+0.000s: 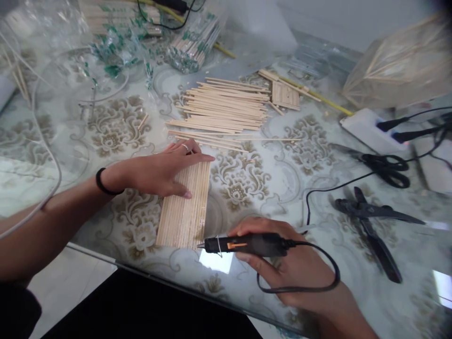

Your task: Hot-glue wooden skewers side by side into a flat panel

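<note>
A flat panel of wooden sticks glued side by side [185, 207] lies on the glass-topped table near its front edge. My left hand [160, 169] rests flat on the panel's upper end, fingers stretched out, with a ring on one finger and a black band on the wrist. My right hand [282, 263] is wrapped around a black glue gun [247, 245] with an orange trigger. The gun's nozzle points left and touches the panel's lower right corner. Its black cord loops under my right hand.
A pile of loose wooden sticks [226, 106] lies behind the panel, with a small stick panel [285, 95] beyond it. Packets of sticks [192, 44] lie at the back. Black scissors [383, 167], pliers [370, 221], a white power strip [370, 129] and a stick-frame structure [399, 66] are on the right.
</note>
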Motion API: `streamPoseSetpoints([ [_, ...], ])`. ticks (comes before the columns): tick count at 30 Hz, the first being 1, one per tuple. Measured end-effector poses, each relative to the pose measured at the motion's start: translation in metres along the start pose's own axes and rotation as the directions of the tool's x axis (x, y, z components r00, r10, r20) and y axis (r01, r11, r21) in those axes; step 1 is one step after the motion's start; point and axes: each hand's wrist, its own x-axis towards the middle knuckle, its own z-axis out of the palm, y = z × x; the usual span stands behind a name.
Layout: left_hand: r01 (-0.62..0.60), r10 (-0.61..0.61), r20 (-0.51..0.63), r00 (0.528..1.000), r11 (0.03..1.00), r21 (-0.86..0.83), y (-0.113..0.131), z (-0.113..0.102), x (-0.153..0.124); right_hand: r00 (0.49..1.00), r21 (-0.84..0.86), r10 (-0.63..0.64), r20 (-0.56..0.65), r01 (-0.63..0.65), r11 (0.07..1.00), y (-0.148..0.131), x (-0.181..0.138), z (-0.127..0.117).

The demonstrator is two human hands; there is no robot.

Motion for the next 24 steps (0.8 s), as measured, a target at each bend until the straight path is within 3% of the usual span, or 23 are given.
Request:
streamPoseSetpoints([
  [8, -0.001, 0.001, 0.005, 1.0, 1.0, 0.011, 0.0011, -0.0001, 0.0004, 0.989, -0.051, 0.048, 0.137, -0.041, 0.998, -0.001, -0.0037, -0.0008],
  [24, 0.005, -0.005, 0.009, 1.0, 1.0, 0.025, 0.0027, -0.0009, 0.0001, 0.991, -0.004, 0.059, 0.118, -0.059, 0.998, -0.0011, -0.0014, 0.0008],
])
